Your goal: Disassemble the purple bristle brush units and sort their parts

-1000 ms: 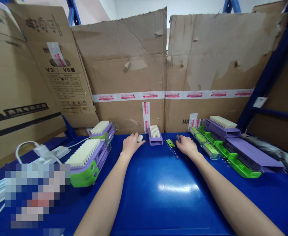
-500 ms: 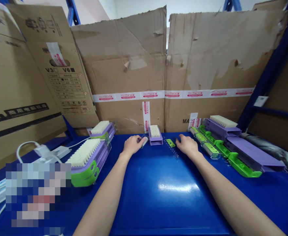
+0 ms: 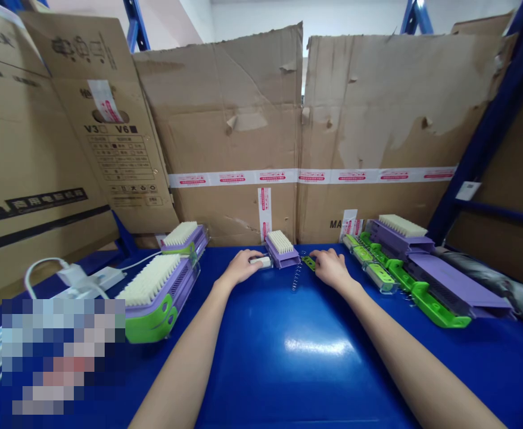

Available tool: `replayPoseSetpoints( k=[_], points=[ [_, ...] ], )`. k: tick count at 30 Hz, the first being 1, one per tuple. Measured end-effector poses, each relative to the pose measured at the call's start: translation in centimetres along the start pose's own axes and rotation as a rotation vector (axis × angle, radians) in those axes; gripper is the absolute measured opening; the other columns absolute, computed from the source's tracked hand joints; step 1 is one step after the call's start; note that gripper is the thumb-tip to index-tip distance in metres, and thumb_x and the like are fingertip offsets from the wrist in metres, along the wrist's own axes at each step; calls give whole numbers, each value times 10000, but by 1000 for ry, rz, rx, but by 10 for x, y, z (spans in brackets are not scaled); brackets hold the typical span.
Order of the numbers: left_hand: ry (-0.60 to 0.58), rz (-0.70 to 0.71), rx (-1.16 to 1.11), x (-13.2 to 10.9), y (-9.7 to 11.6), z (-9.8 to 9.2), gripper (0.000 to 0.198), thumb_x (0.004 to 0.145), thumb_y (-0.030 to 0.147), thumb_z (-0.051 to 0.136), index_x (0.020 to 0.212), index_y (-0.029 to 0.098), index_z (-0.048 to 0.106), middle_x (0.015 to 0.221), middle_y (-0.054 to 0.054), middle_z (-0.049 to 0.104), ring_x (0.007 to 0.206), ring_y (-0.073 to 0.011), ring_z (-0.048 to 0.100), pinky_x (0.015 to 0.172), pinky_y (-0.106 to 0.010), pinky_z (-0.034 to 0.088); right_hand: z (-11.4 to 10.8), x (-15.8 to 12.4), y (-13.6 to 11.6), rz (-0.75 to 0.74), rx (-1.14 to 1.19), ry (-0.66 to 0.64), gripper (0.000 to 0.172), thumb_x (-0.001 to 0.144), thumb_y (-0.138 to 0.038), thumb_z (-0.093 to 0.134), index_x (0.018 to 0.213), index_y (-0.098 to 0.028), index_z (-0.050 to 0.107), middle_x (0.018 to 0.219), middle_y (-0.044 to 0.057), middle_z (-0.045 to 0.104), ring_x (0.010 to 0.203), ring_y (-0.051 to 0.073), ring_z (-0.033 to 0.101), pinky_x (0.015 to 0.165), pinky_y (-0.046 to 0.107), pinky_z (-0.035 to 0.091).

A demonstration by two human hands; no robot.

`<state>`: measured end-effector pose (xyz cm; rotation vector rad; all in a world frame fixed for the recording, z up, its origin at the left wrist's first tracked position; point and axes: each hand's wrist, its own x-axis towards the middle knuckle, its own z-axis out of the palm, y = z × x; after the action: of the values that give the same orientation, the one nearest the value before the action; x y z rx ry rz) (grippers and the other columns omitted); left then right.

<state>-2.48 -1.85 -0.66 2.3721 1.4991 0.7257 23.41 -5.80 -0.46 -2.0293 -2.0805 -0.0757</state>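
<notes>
My left hand (image 3: 242, 266) lies on the blue table with thumb and fingers closed on a small whitish block with a clear edge (image 3: 264, 262). Right beside that block is a purple brush head with cream bristles (image 3: 282, 245), bristles up and turned at an angle. My right hand (image 3: 332, 267) has its fingertips pinched at the end of a small flat green plate with cut-outs (image 3: 308, 262), which rests on the table. Between the two hands, a thin coiled spring (image 3: 296, 279) trails toward me from the plate and brush head.
Two purple and green brushes stand at left, one being the nearer brush (image 3: 156, 292). At right are a green frame (image 3: 426, 301), purple housings (image 3: 460, 280) and a clear-cased green strip (image 3: 371, 265). A power strip (image 3: 103, 277) with cables sits far left. Cardboard (image 3: 226, 137) walls the back.
The brush head has turned and tilted its front to the right. My right hand has shifted left onto the green plate. The spring has swung left, and the whitish block now points right.
</notes>
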Motion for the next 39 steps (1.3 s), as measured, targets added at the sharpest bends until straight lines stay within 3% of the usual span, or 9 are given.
replayPoseSetpoints(
  k=[4, 10, 15, 23, 31, 39],
  points=[
    [-43, 26, -92, 2, 2, -1, 363, 764, 262, 430, 1012, 183, 683, 1050, -55, 662, 966, -208, 577, 866, -311, 416, -2, -1, -2, 43, 12, 6, 439, 775, -102, 420, 1176, -208, 562, 1076, 83, 633, 1034, 248, 460, 774, 355, 295],
    [4, 21, -66, 3, 2, 5, 328, 808, 299, 398, 905, 202, 695, 985, -38, 676, 950, -207, 569, 867, -316, 409, -4, -3, -7, -18, -27, -9, 397, 822, -358, 471, 1180, -204, 550, 1103, 105, 615, 1075, 286, 436, 821, 397, 283],
    [69, 19, 24, -1, 9, 10, 344, 836, 434, 422, 851, 208, 683, 898, -47, 668, 883, -202, 567, 817, -312, 418, -7, -4, -10, 2, -10, -21, 419, 788, -273, 483, 1197, -195, 531, 1065, 102, 629, 1046, 272, 474, 803, 381, 300],
    [190, 73, 155, -6, 23, 8, 334, 864, 450, 429, 805, 203, 646, 828, -43, 642, 835, -181, 538, 762, -300, 405, -17, -6, -13, 152, -15, 131, 379, 787, -297, 470, 1134, -177, 564, 1060, 132, 608, 970, 253, 568, 800, 361, 352],
    [247, 169, 276, -8, 30, 12, 327, 860, 474, 446, 915, 206, 625, 893, -45, 623, 902, -198, 508, 807, -328, 367, -20, -9, -15, 177, -16, 183, 339, 811, -282, 445, 1096, -166, 587, 1032, 133, 586, 904, 240, 593, 753, 331, 380],
    [241, 303, 389, -10, 39, 13, 299, 865, 442, 446, 927, 201, 611, 953, -81, 600, 912, -225, 488, 790, -358, 354, -21, -8, -13, 169, -52, 357, 310, 830, -283, 436, 1058, -159, 606, 994, 127, 573, 909, 236, 565, 765, 331, 366]
  ],
)
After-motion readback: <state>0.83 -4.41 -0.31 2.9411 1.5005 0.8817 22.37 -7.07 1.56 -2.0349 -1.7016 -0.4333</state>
